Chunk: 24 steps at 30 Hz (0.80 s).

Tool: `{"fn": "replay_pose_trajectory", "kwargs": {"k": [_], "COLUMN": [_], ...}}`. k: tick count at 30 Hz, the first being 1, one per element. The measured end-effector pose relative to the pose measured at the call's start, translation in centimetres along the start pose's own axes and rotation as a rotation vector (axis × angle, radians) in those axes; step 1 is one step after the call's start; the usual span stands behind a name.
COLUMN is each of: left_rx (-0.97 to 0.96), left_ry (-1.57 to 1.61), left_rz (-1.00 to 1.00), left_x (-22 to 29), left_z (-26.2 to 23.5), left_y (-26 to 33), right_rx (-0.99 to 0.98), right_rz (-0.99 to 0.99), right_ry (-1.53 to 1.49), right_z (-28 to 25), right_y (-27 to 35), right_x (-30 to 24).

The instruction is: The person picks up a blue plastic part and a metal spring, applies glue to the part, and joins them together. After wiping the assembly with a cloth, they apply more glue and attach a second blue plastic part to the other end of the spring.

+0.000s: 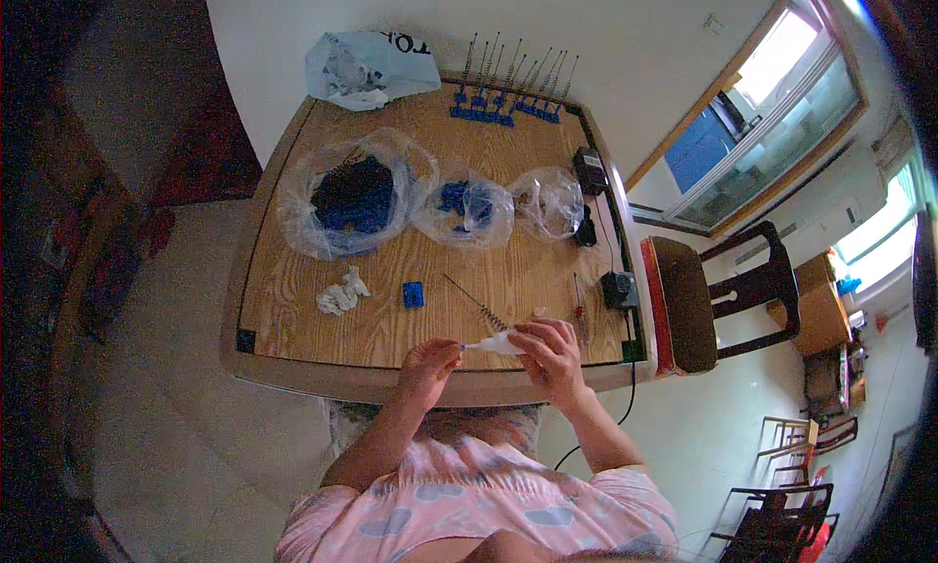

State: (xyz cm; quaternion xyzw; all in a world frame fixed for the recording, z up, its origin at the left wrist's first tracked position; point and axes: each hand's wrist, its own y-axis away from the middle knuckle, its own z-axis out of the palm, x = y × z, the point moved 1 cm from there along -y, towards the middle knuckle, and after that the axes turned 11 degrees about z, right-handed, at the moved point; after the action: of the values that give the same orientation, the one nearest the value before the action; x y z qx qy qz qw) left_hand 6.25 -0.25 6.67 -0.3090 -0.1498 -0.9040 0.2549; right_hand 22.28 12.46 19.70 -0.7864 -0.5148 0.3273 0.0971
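Observation:
My right hand [553, 356] is wrapped round a white squeeze bottle [501, 343] with a thin nozzle, held on its side over the table's near edge. The nozzle points left, to the fingertips of my left hand [428, 370]. Those fingers are closed in a pinch; a speck of blue shows at them, too small to name. Just beyond the bottle lies a thin rod with a coiled spring [491, 318], its lower end hidden by the bottle and hand. A small blue block [413, 294] and a crumpled white tissue [343, 291] lie farther left.
Three clear plastic bags, a large one [354, 197], a middle one [465, 209] and a small one [549, 205], hold parts. Several spring rods on blue bases [484, 109] stand at the back beside a white bag [371, 72]. A screwdriver [580, 311] and black adapter [618, 291] lie right.

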Motion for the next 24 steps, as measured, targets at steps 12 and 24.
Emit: {"fn": "replay_pose_trajectory", "kwargs": {"k": [12, 24], "left_rx": [0.048, -0.016], "left_ry": [0.046, 0.115], "left_rz": [0.024, 0.009], "left_x": [0.1, 0.2], "left_z": [0.5, 0.5], "left_y": [0.2, 0.2], "right_rx": [0.006, 0.010], "right_rz": [0.009, 0.001], "right_ry": [-0.010, 0.007], "right_z": [0.1, 0.2], "right_y": [0.0, 0.0], "right_x": [0.1, 0.1]}}
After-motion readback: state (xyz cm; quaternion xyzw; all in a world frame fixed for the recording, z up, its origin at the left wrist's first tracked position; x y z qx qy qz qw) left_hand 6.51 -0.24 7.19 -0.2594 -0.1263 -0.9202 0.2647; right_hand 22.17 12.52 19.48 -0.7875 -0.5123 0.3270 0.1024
